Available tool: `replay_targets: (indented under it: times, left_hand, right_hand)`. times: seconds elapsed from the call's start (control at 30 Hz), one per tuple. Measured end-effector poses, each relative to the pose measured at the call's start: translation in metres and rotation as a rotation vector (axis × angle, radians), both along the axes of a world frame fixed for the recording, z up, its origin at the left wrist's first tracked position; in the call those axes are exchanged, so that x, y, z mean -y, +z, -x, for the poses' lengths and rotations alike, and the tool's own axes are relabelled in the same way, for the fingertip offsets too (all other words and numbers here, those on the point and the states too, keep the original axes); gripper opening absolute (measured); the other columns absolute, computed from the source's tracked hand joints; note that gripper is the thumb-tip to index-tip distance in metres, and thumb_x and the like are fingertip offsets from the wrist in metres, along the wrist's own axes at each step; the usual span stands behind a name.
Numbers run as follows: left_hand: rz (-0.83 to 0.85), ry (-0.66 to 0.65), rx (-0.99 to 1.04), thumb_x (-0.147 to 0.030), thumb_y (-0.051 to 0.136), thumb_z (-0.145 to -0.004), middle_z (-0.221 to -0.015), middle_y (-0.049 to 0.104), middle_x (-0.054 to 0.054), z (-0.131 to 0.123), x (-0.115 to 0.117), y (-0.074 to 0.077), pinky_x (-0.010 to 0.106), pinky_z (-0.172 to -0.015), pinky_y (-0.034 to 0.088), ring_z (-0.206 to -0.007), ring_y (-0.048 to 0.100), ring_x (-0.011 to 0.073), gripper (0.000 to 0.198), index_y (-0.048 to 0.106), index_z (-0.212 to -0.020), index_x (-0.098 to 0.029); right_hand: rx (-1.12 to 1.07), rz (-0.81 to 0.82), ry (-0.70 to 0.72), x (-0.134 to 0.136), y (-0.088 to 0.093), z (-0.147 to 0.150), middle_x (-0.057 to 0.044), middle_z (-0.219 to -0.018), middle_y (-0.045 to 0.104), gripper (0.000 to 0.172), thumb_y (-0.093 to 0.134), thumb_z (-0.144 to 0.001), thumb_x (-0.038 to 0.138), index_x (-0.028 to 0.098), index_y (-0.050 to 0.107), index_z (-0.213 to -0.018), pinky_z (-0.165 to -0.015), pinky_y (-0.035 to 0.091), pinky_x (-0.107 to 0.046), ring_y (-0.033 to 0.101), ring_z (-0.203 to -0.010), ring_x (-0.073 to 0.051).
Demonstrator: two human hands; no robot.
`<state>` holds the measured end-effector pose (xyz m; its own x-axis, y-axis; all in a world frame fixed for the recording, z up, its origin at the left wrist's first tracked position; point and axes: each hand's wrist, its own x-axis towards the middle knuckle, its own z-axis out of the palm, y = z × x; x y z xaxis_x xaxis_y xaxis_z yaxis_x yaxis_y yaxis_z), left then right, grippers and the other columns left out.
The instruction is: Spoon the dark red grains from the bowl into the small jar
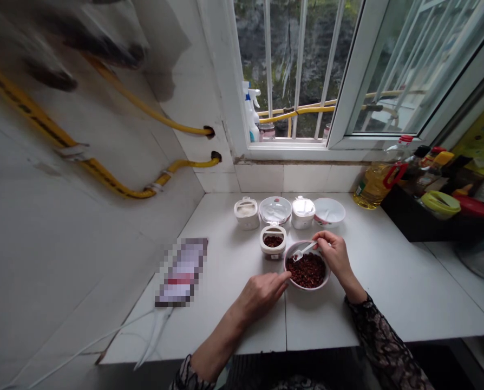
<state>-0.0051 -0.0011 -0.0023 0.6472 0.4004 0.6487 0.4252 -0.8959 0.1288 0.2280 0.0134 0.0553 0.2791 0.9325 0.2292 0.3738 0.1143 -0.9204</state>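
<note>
A pink bowl (326,279) full of dark red spice sits on the white counter (234,281) in front of me. My left hand (262,292) rests against the bowl's left rim, fingers curled on it. My right hand (334,253) is pinched on a small white spoon (302,252) whose tip hangs over the bowl's far left edge. Just behind the bowl stands a small open jar (273,241) with the same red spice inside.
Behind the jar stand a row of white condiment jars (246,212), one clear lid (275,210) and a white bowl (329,212). An oil bottle (378,183) and sauce bottles in a black tray (412,219) are at right. A blurred packet (183,272) lies left.
</note>
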Motion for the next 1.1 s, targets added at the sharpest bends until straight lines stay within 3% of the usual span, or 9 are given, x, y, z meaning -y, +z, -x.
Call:
replay_targets:
  times: [0.1, 0.23, 0.4, 0.53, 0.77, 0.97, 1.1]
  left_hand:
    - [-0.003, 0.005, -0.012, -0.020, 0.041, -0.103, -0.067, 0.064, 0.000, 0.000, 0.000, 0.001, 0.019, -0.052, 0.051, -0.055, 0.063, 0.0115, 0.022, 0.058, -0.116, -0.015]
    - [-0.009, 0.001, -0.003, -0.022, 0.039, -0.105, -0.068, 0.066, 0.000, 0.000, 0.000, 0.000, 0.020, -0.053, 0.052, -0.056, 0.065, 0.0118, 0.022, 0.057, -0.115, -0.015]
    - [-0.021, 0.004, 0.007, -0.021, 0.040, -0.104, -0.067, 0.065, 0.000, -0.001, 0.000, 0.000, 0.020, -0.052, 0.051, -0.055, 0.064, 0.0120, 0.023, 0.058, -0.116, -0.014]
    - [-0.035, 0.021, 0.000, -0.021, 0.039, -0.104, -0.065, 0.063, -0.001, -0.002, 0.000, 0.003, 0.018, -0.053, 0.051, -0.054, 0.062, 0.0111, 0.024, 0.059, -0.114, -0.015]
    - [-0.016, 0.012, 0.002, -0.023, 0.035, -0.106, -0.066, 0.064, 0.000, -0.001, 0.001, 0.002, 0.019, -0.051, 0.050, -0.055, 0.063, 0.0119, 0.026, 0.058, -0.114, -0.014]
    - [0.004, -0.007, -0.007, -0.021, 0.037, -0.105, -0.067, 0.064, 0.000, 0.000, 0.000, 0.002, 0.020, -0.052, 0.052, -0.055, 0.064, 0.0127, 0.024, 0.058, -0.115, -0.014]
    - [-0.011, -0.001, 0.005, -0.022, 0.036, -0.105, -0.066, 0.064, 0.000, 0.000, 0.001, 0.005, 0.020, -0.051, 0.051, -0.054, 0.063, 0.0124, 0.024, 0.057, -0.114, -0.014]
  right_hand:
    - [-0.129, 0.047, -0.006, -0.002, 0.003, -0.001, 0.000, -0.053, 0.065, 0.016, 0.053, -0.071, 0.031, 0.021, 0.065, -0.070, -0.053, 0.047, -0.029, 0.057, -0.050, -0.017]
    - [-0.130, -0.050, -0.002, -0.002, 0.013, 0.008, -0.002, -0.064, 0.071, 0.019, 0.054, -0.079, 0.034, 0.020, 0.066, -0.081, -0.067, 0.052, -0.032, 0.066, -0.064, -0.020]
    - [0.220, -0.323, 0.056, 0.002, 0.023, 0.031, -0.007, -0.086, 0.074, 0.020, 0.049, -0.092, 0.028, 0.023, 0.068, -0.093, -0.091, 0.047, -0.042, 0.065, -0.092, -0.025]
    - [0.453, -0.433, 0.154, 0.003, 0.023, 0.037, -0.007, -0.087, 0.073, 0.023, 0.047, -0.092, 0.020, 0.023, 0.070, -0.092, -0.095, 0.042, -0.046, 0.063, -0.095, -0.026]
    - [0.355, -0.354, -0.043, 0.003, 0.018, 0.001, -0.003, -0.072, 0.070, 0.018, 0.049, -0.088, 0.022, 0.025, 0.066, -0.084, -0.089, 0.046, -0.041, 0.063, -0.092, -0.026]
    - [0.560, -0.305, 0.102, 0.003, 0.007, -0.002, -0.003, -0.075, 0.070, 0.018, 0.050, -0.082, 0.015, 0.023, 0.065, -0.077, -0.092, 0.042, -0.043, 0.064, -0.082, -0.023]
    - [0.535, -0.242, 0.174, 0.003, 0.001, 0.008, -0.003, -0.076, 0.072, 0.021, 0.047, -0.082, 0.013, 0.023, 0.065, -0.076, -0.095, 0.039, -0.043, 0.065, -0.084, -0.022]
